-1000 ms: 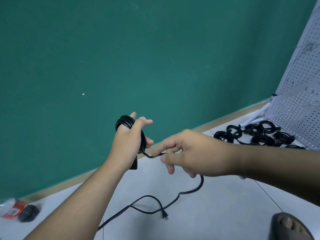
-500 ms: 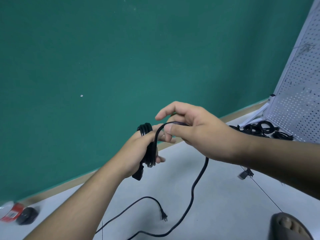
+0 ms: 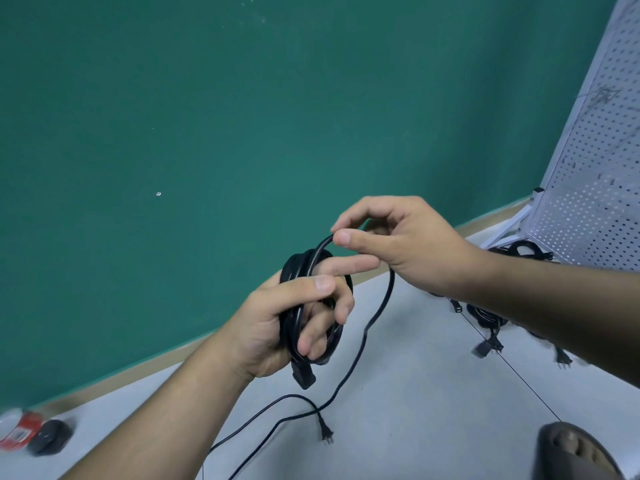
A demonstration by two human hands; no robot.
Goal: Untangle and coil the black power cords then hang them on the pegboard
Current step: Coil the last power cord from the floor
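Fingers (image 3: 313, 284) of left hand (image 3: 272, 323) wrapped round black cord coil (image 3: 294, 268); right hand (image 3: 412, 244) pinches loose strand (image 3: 380, 306) just above coil

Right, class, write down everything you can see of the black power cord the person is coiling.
The power cord is black, smooth, rubbery-looking. Several loops are wound round the left hand, which grips them; a blocky connector hangs below. The right hand pinches the free strand above the coil. That strand drops to the floor, where a pronged plug lies.
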